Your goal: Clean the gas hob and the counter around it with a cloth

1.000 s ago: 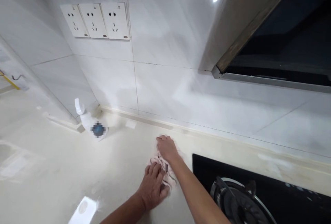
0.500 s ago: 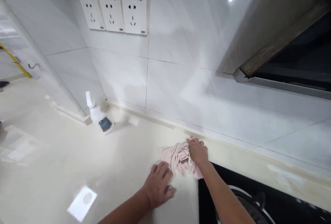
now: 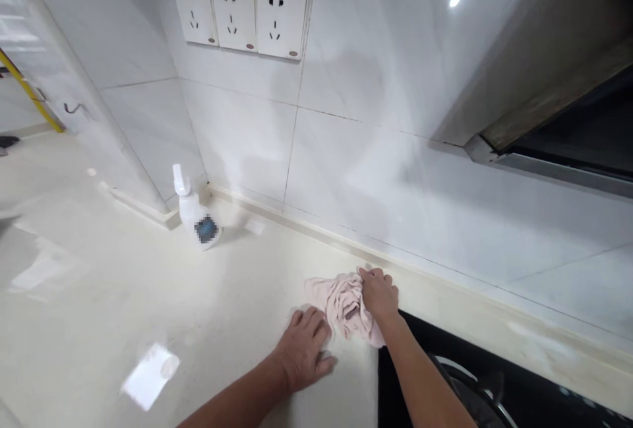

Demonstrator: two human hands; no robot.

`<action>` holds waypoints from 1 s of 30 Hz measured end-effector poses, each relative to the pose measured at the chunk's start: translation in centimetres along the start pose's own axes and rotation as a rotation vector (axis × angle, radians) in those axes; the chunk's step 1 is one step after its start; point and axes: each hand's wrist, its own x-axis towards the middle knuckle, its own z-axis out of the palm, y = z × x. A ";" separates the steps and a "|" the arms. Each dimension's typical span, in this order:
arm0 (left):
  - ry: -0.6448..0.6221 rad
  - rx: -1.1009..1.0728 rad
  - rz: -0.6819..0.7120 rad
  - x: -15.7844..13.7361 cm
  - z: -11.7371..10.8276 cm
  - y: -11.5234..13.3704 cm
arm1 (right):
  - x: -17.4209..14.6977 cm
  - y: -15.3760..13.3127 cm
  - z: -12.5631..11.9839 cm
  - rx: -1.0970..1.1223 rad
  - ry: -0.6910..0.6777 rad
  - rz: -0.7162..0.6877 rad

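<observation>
A crumpled pale pink cloth [image 3: 343, 299] lies on the cream countertop [image 3: 237, 322], close to the foot of the tiled wall. My right hand [image 3: 380, 293] grips its right side, fingers curled into the fabric and pressed down near the wall edge. Just left of the cloth, my left hand [image 3: 304, 345] rests flat on the counter with fingers apart and nothing in it. Its fingertips come close to the cloth's lower left edge; whether they touch it I cannot tell.
A black gas hob [image 3: 410, 375] with a round burner sits under my right forearm. At the left corner stands a white spray bottle [image 3: 192, 207]. Wall sockets [image 3: 232, 12] are above, and a dark range hood [image 3: 554, 131] juts out at upper right.
The view has shifted slightly, moving the sockets and hood to the right in the picture. My hands and the cloth keep nearly the same places.
</observation>
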 end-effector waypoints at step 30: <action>0.008 -0.002 -0.002 -0.1 -0.1 0.1 | 0.7 0.1 1.0 0.031 0.047 0.072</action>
